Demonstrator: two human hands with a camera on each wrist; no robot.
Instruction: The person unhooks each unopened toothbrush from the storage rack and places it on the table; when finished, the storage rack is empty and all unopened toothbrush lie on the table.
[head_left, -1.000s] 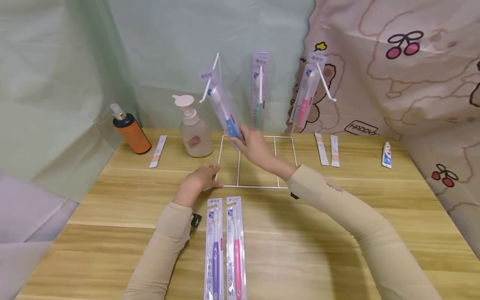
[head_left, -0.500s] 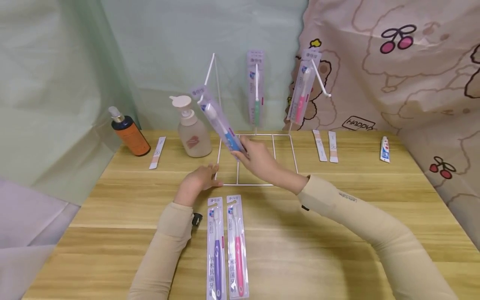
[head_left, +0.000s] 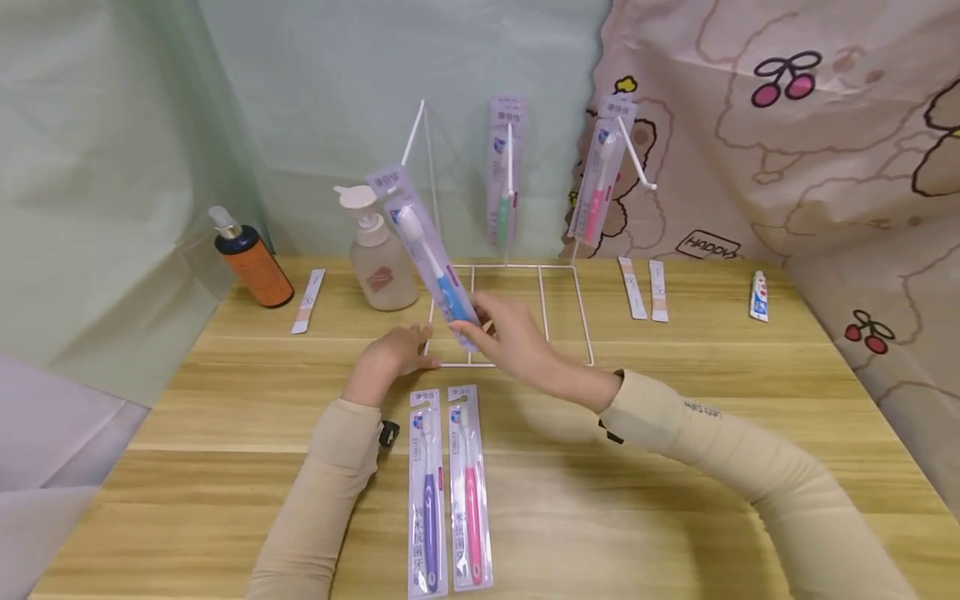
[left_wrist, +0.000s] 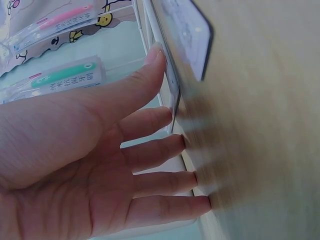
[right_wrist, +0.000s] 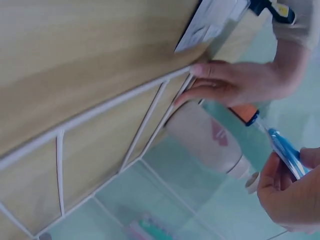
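Observation:
My right hand pinches the lower end of a packaged blue toothbrush, tilted with its top toward the upper left. The package's top lies in front of the left hook, whose tip it hides. In the right wrist view, thumb and fingers close on the blue handle. My left hand rests at the front left corner of the white wire rack. In the left wrist view its fingers are nearly straight, fingertips against the table, thumb at the wire. Packaged green and pink toothbrushes hang on the other hooks.
Packaged purple and pink toothbrushes lie in front of the rack. A pump bottle and an orange spray bottle stand left. Slim sachets lie on both sides, a small toothpaste tube far right.
My right hand has drawn the blue toothbrush forward and down along the left hook to beyond its tip. My left hand stays at the rack corner. The head view has shifted slightly.

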